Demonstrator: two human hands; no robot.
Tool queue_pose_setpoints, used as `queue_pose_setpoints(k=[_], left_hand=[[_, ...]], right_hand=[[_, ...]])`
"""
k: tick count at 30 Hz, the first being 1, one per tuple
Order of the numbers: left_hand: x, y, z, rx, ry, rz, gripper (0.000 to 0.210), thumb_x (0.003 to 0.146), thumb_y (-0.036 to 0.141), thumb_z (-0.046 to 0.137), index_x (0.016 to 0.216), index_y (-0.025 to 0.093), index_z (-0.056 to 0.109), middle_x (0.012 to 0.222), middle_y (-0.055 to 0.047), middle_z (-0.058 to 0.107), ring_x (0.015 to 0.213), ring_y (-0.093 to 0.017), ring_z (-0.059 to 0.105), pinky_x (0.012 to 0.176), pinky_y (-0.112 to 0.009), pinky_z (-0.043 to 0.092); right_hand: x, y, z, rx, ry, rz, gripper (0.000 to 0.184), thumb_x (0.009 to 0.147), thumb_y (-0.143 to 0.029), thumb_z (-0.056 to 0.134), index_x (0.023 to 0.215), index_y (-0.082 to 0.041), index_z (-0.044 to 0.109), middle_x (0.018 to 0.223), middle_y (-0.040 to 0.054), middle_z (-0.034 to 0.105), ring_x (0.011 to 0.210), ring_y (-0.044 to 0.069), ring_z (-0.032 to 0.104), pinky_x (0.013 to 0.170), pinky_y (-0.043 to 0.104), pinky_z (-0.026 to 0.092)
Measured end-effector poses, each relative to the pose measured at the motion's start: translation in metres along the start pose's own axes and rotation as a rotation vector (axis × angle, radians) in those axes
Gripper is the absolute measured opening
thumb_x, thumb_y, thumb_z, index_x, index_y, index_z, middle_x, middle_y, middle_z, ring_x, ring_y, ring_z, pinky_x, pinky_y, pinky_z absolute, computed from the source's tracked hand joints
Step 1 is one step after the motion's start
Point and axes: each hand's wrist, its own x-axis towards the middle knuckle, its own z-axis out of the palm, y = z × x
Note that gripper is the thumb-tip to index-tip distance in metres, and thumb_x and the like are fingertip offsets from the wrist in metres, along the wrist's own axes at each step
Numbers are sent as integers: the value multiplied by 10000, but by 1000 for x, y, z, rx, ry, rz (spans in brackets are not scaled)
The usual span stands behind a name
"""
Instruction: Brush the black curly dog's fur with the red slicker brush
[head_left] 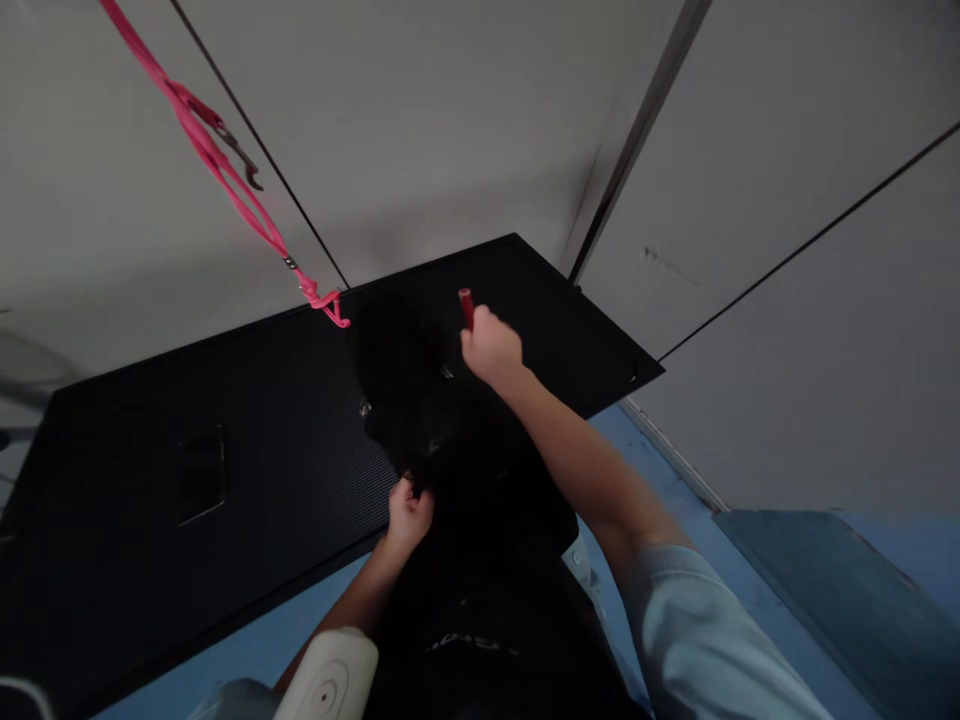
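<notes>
A black furry animal, seemingly a dog (397,350), stands on a black table (277,390), so dark that its outline blurs into my black apron (480,600). My right hand (493,346) is closed around a tool with a red handle (466,308); its working end is hidden. Lower down, my left hand (410,512) has its fingers closed on black fur at the animal's near side. Which part of the body it grips I cannot tell.
A pink cord (240,200) with a metal hook runs down from the upper left to the animal. Behind the table rises a pale panelled wall (450,120). A white rounded device (330,675) is near my left arm. A dark green mat (832,580) lies on the blue floor.
</notes>
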Motion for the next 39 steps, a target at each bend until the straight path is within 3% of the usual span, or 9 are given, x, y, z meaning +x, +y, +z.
queue_pose_setpoints(k=[6,10,14,18,22,27,31,36,39], left_hand=[[-2,2,-2,39,9,-2,77,634,188,582,703,154,588,598,-3,566,545,-117,496,540,-231,426],[-2,0,-3,46,-11,7,63,650,205,561,686,156,578,578,4,547,524,-112,486,513,-222,414],[-4,-1,-5,87,-11,24,54,644,201,558,671,157,570,587,-1,557,535,-114,497,530,-227,424],[-6,2,-7,73,6,17,76,643,209,542,684,154,575,557,5,546,498,-103,469,493,-216,414],[-4,6,-10,44,13,-19,66,634,209,548,670,156,564,571,-4,558,520,-112,489,512,-227,433],[5,8,-15,-44,8,-111,113,612,214,571,558,180,478,463,32,456,428,-90,415,422,-206,375],[14,10,-15,-141,3,-201,77,594,196,607,613,169,537,549,2,554,499,-109,495,485,-218,429],[29,14,-16,-348,-59,-347,281,558,172,687,832,159,626,802,-52,671,763,-180,623,676,-264,497],[34,15,-21,-423,-100,-542,282,544,151,702,818,156,638,773,-61,680,749,-197,641,673,-282,502]], right_hand=[[5,-4,3,76,-350,-240,249,792,-352,490,946,-157,511,856,94,622,724,192,575,645,304,424],[5,-9,5,17,-60,-206,283,838,-301,407,1053,-129,473,963,134,598,826,218,564,701,334,408],[5,-18,6,129,-425,-415,260,789,-363,495,963,-171,507,844,63,613,709,178,558,636,292,400],[9,-21,7,82,-144,-364,273,830,-327,419,1027,-147,480,938,108,595,789,203,554,681,325,394],[6,-22,10,174,-407,-479,256,801,-360,469,971,-171,503,852,61,608,708,170,552,648,295,402],[-6,-17,15,78,-64,-259,263,823,-315,420,1007,-137,483,935,119,597,788,203,552,682,323,396],[-16,0,17,317,-281,-282,235,768,-342,508,918,-162,516,809,41,591,702,150,542,658,279,412],[-36,22,16,491,67,34,266,780,-359,476,974,-176,490,841,24,567,710,134,535,689,291,430],[-58,30,17,641,-66,-46,271,751,-361,518,956,-186,497,800,2,564,686,128,538,677,283,443]])
